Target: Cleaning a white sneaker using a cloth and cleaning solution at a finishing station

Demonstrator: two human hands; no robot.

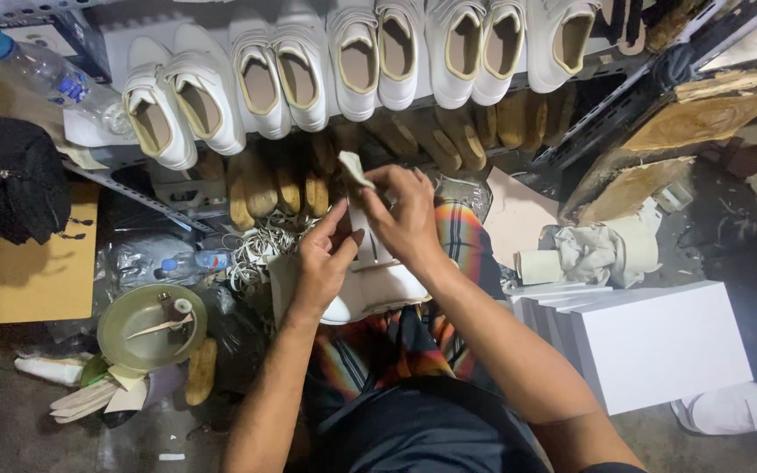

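A row of sneakers (pixel 352 61) is set on the shelf (pixel 133 188) behind the hands, a round tin (pixel 146 324) at left, stacked boxes (pixel 650 342) at right.

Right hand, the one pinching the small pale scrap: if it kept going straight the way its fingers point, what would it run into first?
The right hand points up and left. First in that line are probably the tan wooden shoe forms, with the white sneakers on the rack beyond. Depth is hard to judge.
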